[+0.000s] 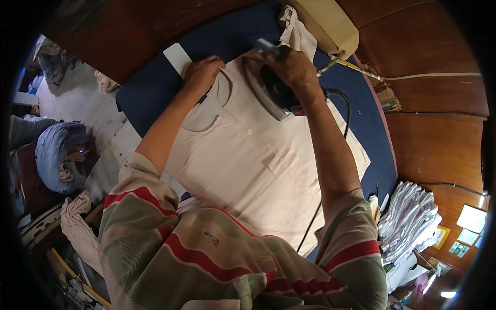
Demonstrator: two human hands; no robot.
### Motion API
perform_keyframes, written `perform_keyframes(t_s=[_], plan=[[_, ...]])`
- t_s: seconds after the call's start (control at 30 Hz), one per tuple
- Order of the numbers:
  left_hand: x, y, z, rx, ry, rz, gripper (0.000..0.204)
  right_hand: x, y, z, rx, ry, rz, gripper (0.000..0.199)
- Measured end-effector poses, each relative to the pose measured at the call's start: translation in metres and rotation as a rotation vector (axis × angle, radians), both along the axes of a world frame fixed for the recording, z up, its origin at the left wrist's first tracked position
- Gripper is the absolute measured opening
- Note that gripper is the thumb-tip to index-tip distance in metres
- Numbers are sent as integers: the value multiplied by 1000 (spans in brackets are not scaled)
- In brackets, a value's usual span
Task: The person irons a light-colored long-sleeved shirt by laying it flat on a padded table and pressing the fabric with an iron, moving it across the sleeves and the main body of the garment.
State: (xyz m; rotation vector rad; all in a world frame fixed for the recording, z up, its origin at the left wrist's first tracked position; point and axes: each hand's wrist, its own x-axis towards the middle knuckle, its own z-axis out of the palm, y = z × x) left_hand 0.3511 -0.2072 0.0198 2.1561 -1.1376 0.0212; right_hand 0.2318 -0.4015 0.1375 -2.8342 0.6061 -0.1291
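Observation:
A cream buttoned shirt (248, 160) lies flat on a dark blue padded ironing surface (232, 31). My right hand (289, 64) grips the handle of a dark clothes iron (271, 93) that rests on the shirt's upper part near the collar. My left hand (202, 72) presses down on the collar and shoulder area, fingers curled on the cloth. A black cord (345, 111) runs from the iron along my right forearm.
A stack of folded white cloth (411, 217) sits at the lower right. A cream-coloured block (330, 23) stands at the far end of the board. Bundles of clothes (59, 155) lie on the floor at left. Brown wooden panels (434, 103) surround the board.

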Motion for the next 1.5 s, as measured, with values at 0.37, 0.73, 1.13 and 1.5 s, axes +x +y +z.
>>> perform_keyframes(t_s=[0.37,0.73,1.13,1.5], plan=[[3,2,3,-42,7,55,9,22,6,-2,-10,6,78,53],[12,-5,3,35,156,89,10,36,18,1,40,-9,212,55],[12,-5,3,104,99,87,9,-96,32,14,65,178,256,52],[21,-8,3,149,154,95,10,-146,7,25,34,264,316,49]])
